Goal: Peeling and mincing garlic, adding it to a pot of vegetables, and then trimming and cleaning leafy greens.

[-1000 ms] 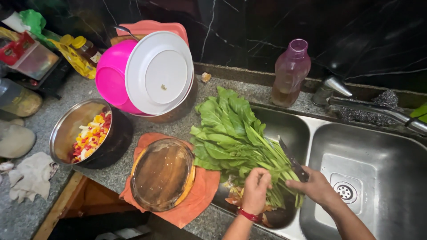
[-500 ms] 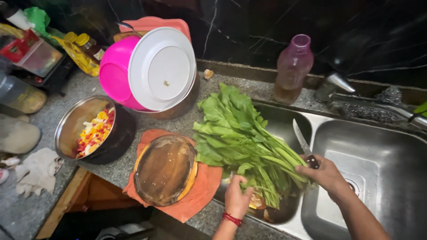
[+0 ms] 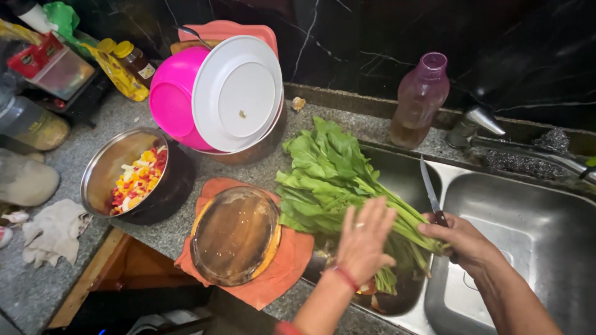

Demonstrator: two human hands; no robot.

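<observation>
A big bunch of leafy greens (image 3: 329,177) lies across the counter edge and the left sink basin, stems pointing to the right. My left hand (image 3: 363,239) rests flat on the stems with fingers spread. My right hand (image 3: 462,239) grips a knife (image 3: 429,189) by its handle at the stem ends, blade pointing up and away. Below the stems sits a dark bowl (image 3: 397,301) with scraps in the basin.
A round wooden board (image 3: 234,234) lies on an orange cloth (image 3: 282,279). A steel pot (image 3: 99,167) of chopped vegetables stands left. A pink bowl (image 3: 171,99) and white plate (image 3: 239,93) lean behind. A purple bottle (image 3: 419,102), tap (image 3: 484,124) and right basin (image 3: 546,236) are at right.
My left hand has moved up from under the greens onto the stems and spread flat. My right hand with the knife has stayed at the stem ends. The view has shifted slightly.
</observation>
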